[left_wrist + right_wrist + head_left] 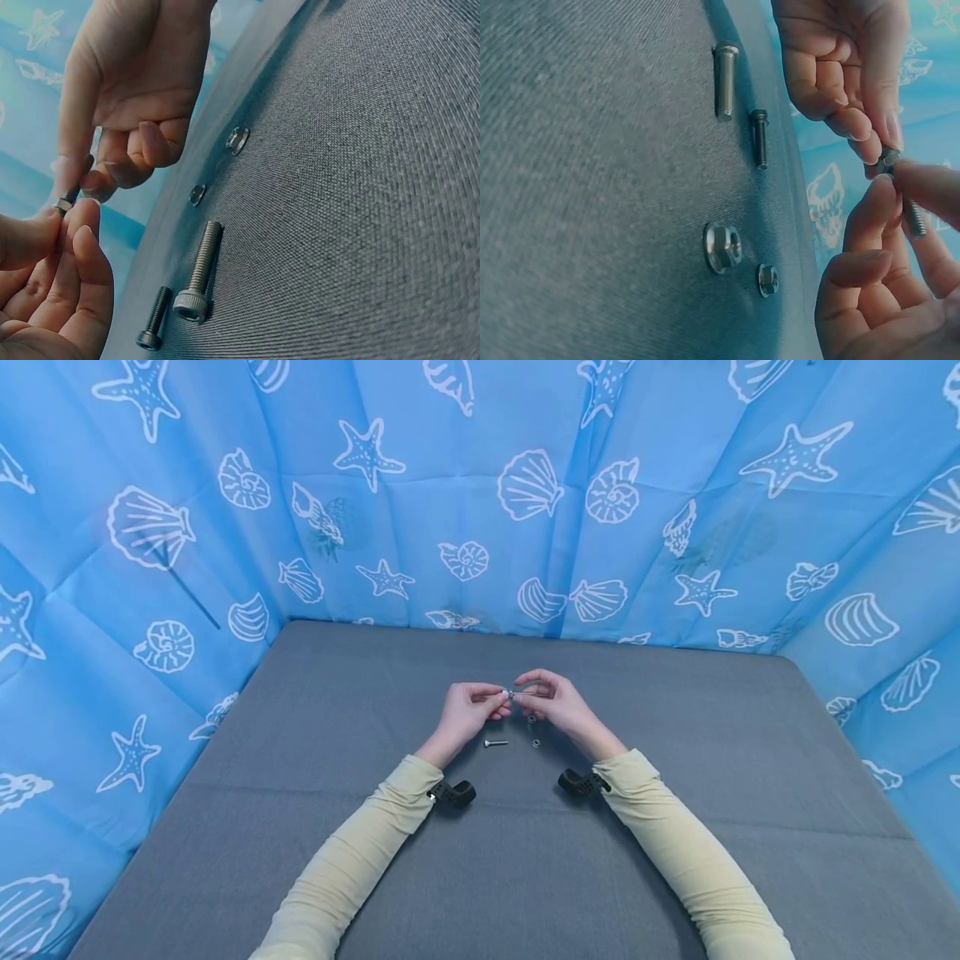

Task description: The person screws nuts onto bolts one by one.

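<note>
Above the table, my left hand (467, 710) pinches a small metal bolt at its head end, which its fingertips largely hide. The bolt's threaded shank (914, 218) points toward my right hand (561, 703). On the bolt sits a hex nut (889, 159), and the right thumb and forefinger pinch it from both sides. The two hands' fingertips nearly meet there. Below the hands lie a larger socket-head bolt (199, 271) and a smaller one (154, 319). A larger flange nut (723, 248) and a smaller flange nut (768, 280) lie near the right hand.
Grey fabric covers the table (487, 877). Blue curtains (465, 493) with white shell and starfish prints hang behind it and along both sides. A black wrist mount (453, 793) sits on the left cuff, another mount (577, 782) on the right.
</note>
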### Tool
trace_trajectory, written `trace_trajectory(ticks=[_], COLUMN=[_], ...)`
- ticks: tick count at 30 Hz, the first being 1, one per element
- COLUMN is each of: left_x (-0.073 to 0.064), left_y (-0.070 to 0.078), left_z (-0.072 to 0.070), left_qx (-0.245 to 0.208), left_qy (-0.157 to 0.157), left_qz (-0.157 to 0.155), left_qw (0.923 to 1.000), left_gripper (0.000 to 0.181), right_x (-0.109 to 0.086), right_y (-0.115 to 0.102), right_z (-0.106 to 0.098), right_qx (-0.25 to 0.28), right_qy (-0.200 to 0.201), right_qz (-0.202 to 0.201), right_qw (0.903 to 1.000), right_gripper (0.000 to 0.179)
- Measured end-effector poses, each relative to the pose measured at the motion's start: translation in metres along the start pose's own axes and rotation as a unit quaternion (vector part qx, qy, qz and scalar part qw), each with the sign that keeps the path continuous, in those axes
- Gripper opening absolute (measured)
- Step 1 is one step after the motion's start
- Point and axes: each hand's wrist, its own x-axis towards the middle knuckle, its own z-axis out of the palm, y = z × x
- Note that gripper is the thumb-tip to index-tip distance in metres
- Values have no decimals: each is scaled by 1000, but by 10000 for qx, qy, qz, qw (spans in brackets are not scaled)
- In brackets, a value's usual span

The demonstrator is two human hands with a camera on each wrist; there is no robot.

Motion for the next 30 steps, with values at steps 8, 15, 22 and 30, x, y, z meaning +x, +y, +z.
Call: trace_trajectory(ticks=[8,15,22,30], left_x=[0,-2,-2,0], left_y=[1,2,1,0], left_z=[1,1,1,2], left_qx=[-1,1,75,24], left_qy=[-37,6,-14,-16], left_qz=[4,-52,25,39], left_qw=[10000,10000,10000,10000], left_gripper=[26,23,22,23], right_x=[-1,-3,-2,-3], right_y=[-2,-3,-1,-2], right_z=[-1,0,0,1], right_qx=[-168,32,-210,-105], right_qy=[-62,-104,-121,-150], right_qz=[102,16,211,6], right_qw=[9998,9999,9995,9998], right_gripper=[25,26,28,26])
